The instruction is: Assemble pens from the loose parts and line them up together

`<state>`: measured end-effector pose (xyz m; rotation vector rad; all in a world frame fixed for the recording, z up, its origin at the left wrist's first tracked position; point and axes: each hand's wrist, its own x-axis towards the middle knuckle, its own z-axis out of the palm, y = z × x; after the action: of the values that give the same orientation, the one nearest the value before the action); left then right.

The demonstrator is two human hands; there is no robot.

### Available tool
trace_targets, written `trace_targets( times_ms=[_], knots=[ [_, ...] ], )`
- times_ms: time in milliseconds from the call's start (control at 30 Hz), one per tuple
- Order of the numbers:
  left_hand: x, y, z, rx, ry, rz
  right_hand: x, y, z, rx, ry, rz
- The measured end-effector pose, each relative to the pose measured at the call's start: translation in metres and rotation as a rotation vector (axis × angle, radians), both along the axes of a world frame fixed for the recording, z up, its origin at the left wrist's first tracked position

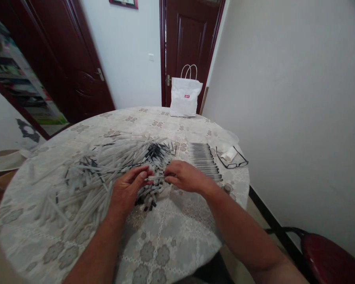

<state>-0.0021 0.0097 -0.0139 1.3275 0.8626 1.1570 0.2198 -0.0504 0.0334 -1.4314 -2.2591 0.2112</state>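
Observation:
Above the near edge of a heap of pen parts, a whitish pen barrel lies level between my two hands. My left hand pinches its left end between thumb and fingers. At its right end, the fingers of my right hand are closed; whether they also grip a small part is hidden. Long translucent pen tubes spread to the left. Dark pen refills or tips cluster behind my hands, and small black and clear pieces lie under them. A row of pens with black ends is lined up on the right.
The round table wears a patterned cloth. Eyeglasses and a small white item lie near its right edge. A white paper bag stands at the far edge. A dark red chair is at lower right.

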Motion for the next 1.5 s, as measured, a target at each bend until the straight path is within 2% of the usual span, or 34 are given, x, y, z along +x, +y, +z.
trace_targets(
  times_ms=[100, 200, 267, 367, 567, 733, 967, 1100, 1200, 1367, 1500],
  knots=[
    [-0.002, 0.001, 0.002, 0.031, 0.021, 0.071, 0.047, 0.001, 0.012, 0.008, -0.212, -0.22],
    [-0.005, 0.003, 0.004, 0.083, 0.053, 0.205, 0.093, 0.007, 0.012, -0.13, -0.418, -0.49],
    [-0.007, 0.004, 0.005, 0.109, 0.075, 0.295, 0.116, 0.011, 0.007, -0.221, -0.506, -0.583],
    [-0.01, 0.006, 0.005, 0.126, 0.087, 0.39, 0.133, 0.015, -0.005, -0.283, -0.548, -0.609],
    [-0.014, 0.01, 0.004, 0.121, 0.054, 0.463, 0.137, 0.023, -0.021, -0.338, -0.587, -0.614],
    [-0.016, 0.014, 0.004, 0.121, -0.038, 0.557, 0.133, 0.03, -0.028, -0.373, -0.614, -0.586],
    [-0.02, 0.022, -0.002, 0.076, -0.24, 0.574, 0.125, 0.032, -0.025, -0.382, -0.679, -0.57],
    [-0.021, 0.024, -0.002, 0.061, -0.297, 0.592, 0.103, 0.027, -0.014, -0.319, -0.656, -0.493],
    [-0.021, 0.023, -0.001, 0.062, -0.278, 0.587, 0.061, 0.021, -0.009, -0.224, -0.534, -0.335],
    [-0.019, 0.015, 0.002, 0.105, -0.209, 0.523, -0.025, 0.021, -0.018, -0.085, -0.325, -0.18],
    [-0.017, 0.007, 0.005, 0.138, -0.158, 0.496, -0.062, 0.043, -0.026, 0.032, -0.24, -0.19]
  ],
)
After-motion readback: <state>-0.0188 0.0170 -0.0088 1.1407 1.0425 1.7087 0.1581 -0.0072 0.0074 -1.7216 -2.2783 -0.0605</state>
